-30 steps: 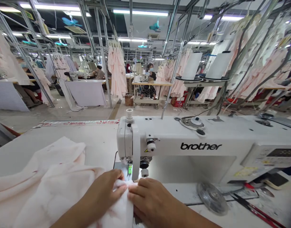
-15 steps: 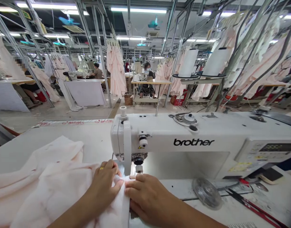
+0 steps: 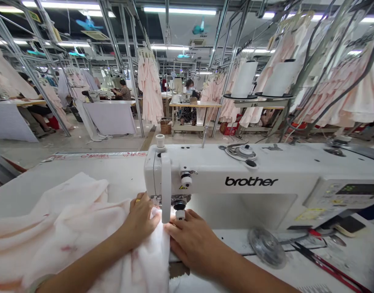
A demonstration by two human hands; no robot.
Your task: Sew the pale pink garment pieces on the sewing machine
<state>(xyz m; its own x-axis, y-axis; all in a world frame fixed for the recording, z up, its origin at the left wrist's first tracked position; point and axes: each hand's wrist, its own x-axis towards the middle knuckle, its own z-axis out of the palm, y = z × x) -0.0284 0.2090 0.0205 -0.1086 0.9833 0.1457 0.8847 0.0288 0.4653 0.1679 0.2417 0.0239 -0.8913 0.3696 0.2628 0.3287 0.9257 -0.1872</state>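
Fabric [image 3: 83,232], pale pink, lies heaped on the table [image 3: 120,179], its edge under the head of the sewing machine [image 3: 251,181]. We press it flat with left hand [image 3: 142,219] and right hand [image 3: 191,240], both open, while a white guard [image 3: 166,189] hides the needle. Beyond a metal disc [image 3: 267,247] stand thread cones [image 3: 246,79], hanging garments [image 3: 150,87] and a seated worker [image 3: 190,103] in the hall.

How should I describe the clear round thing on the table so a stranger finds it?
Find the Brother sewing machine. On the table under its arm, right of the right hand, lies a round disc. Unlike the red tools beside it, it is transparent.
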